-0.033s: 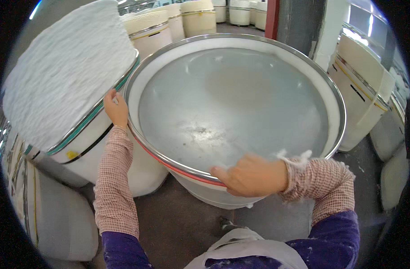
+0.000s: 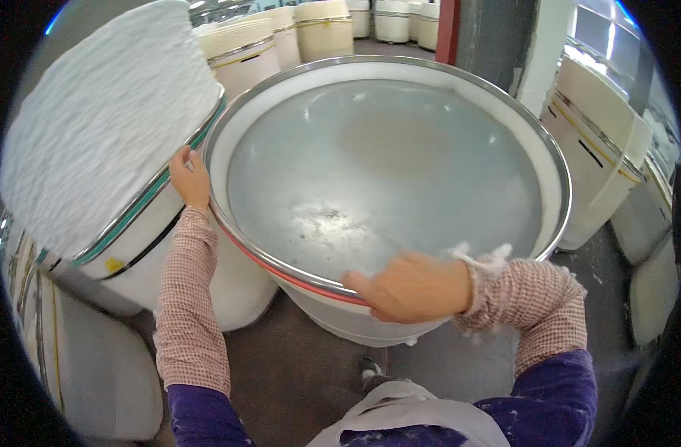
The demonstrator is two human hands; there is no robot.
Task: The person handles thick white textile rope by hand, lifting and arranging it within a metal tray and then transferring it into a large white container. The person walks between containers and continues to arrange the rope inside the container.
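We clench our left hand and right hand on the empty sliver can's rim at centre frame, steadying it; a full can crowds upper left.

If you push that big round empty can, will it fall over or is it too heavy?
The big empty can is already tilted, both hands, left hand and right hand, on its metal rim, so it probably tips easily. Empty, it is likely light for its size. Round, it may roll on its edge.

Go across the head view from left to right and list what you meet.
Full can heaped with white fibre → left hand on the rim → big empty can → right hand → cream can at right.
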